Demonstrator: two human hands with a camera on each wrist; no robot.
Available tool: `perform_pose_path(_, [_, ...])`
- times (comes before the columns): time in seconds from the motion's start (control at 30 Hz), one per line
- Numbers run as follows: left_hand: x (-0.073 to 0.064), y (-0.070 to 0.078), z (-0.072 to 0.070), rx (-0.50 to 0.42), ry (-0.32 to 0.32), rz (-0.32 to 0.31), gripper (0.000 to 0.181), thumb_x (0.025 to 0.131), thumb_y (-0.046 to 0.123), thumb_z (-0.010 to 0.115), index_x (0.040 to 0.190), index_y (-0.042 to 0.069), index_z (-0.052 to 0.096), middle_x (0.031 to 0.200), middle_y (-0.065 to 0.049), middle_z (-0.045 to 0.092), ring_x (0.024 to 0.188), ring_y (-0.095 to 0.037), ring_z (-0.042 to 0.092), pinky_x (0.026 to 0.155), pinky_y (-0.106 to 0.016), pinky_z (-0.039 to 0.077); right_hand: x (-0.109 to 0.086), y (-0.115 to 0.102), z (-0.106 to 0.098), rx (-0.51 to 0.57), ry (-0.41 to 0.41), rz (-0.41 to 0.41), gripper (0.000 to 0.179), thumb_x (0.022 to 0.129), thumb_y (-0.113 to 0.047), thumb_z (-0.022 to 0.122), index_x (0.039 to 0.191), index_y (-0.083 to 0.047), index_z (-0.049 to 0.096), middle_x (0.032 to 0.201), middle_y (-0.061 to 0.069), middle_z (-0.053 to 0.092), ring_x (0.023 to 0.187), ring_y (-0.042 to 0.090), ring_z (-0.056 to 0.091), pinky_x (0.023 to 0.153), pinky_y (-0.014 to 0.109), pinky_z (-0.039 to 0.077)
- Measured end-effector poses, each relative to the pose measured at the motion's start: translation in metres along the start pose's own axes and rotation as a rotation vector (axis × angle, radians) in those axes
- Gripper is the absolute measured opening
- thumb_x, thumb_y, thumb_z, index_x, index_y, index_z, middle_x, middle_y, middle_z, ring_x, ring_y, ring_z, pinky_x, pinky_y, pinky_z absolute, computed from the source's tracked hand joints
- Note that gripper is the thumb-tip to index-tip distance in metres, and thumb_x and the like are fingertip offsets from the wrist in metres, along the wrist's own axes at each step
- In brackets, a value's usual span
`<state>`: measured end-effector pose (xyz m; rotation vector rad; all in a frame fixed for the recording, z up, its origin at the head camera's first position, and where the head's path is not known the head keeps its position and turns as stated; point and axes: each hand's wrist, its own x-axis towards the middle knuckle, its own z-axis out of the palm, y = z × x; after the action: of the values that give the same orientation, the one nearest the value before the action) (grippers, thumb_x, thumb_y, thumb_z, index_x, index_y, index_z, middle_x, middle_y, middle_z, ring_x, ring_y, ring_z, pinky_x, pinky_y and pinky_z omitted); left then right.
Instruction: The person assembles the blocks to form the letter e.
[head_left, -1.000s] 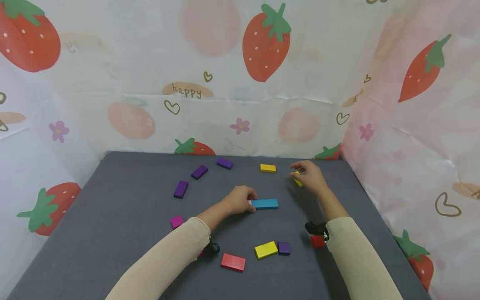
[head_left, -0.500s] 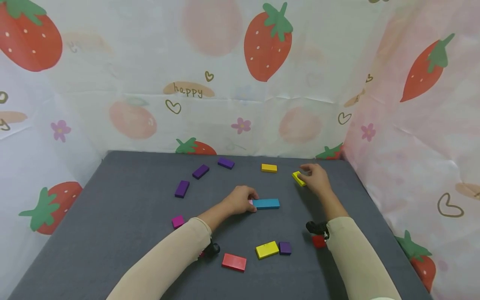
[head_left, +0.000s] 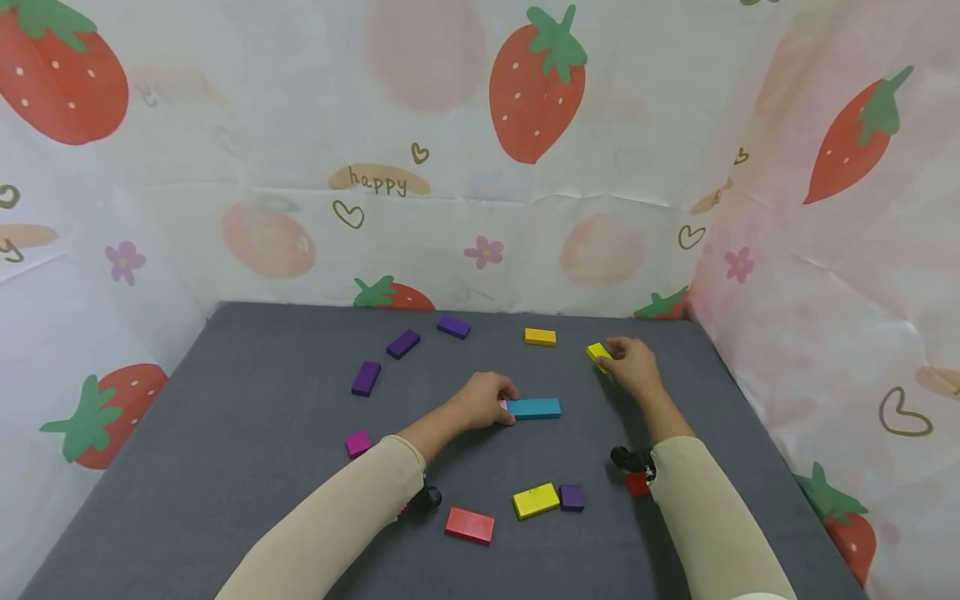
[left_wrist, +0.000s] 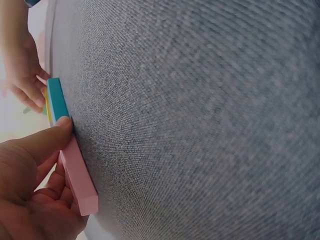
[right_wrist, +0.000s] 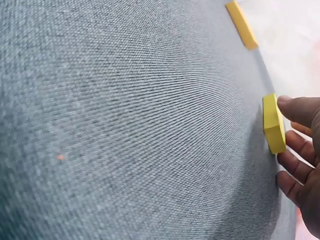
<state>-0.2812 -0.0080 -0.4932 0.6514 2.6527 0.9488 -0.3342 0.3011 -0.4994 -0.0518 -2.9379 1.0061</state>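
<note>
In the left wrist view my left hand point(left_wrist: 30, 175) holds a pink block point(left_wrist: 79, 175) between thumb and fingers. The thumb tip lies where the pink block meets a blue block point(left_wrist: 58, 97) in line with it. From the head view, my left hand point(head_left: 480, 400) hides most of the pink block, while the blue block point(head_left: 534, 408) lies flat on the table. My right hand point(head_left: 636, 369) is beside a yellow block point(head_left: 598, 355), thumb and fingers loosely spread. The right wrist view has the thumb by one edge of that yellow block point(right_wrist: 272, 122), fingers near another.
The grey table point(head_left: 247, 400) also bears an orange-yellow block point(head_left: 540, 337) and several purple blocks point(head_left: 403, 343) at the back. Nearer are a magenta block point(head_left: 357, 443), a red block point(head_left: 469, 526), a second yellow block point(head_left: 536, 501) and a small purple block point(head_left: 572, 498). A printed curtain surrounds the table.
My right hand has drawn slightly right and toward me, uncovering more of the yellow block, which stays in about the same place. My left hand and the blue block have not moved.
</note>
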Motion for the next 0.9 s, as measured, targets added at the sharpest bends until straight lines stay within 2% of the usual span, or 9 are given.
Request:
perform_pose_path(0.5, [0.0004, -0.0018, 0.0003, 0.005, 0.003, -0.001, 0.031, 0.085, 0.015, 0.085, 0.114, 0.009, 0.074, 0.104, -0.001, 0.07, 0.094, -0.014, 0.059, 0.092, -0.034, 0.051, 0.0007, 0.0009, 0.004, 0.038, -0.003, 0.006, 0.053, 0.1, -0.023, 0.069, 0.143, 0.003, 0.055, 0.139, 0.026, 0.057, 0.125, 0.041, 0.056, 0.099, 0.051, 0.051])
perform_pose_path(0.9, [-0.0004, -0.0021, -0.0005, 0.001, -0.004, -0.003, 0.032, 0.086, 0.015, 0.085, 0.115, 0.01, 0.074, 0.107, -0.002, 0.07, 0.097, -0.015, 0.059, 0.094, -0.035, 0.051, 0.0033, 0.0016, 0.0081, 0.003, -0.011, 0.015, 0.055, 0.1, -0.025, 0.069, 0.145, 0.003, 0.053, 0.139, 0.026, 0.057, 0.123, 0.041, 0.057, 0.097, 0.05, 0.052])
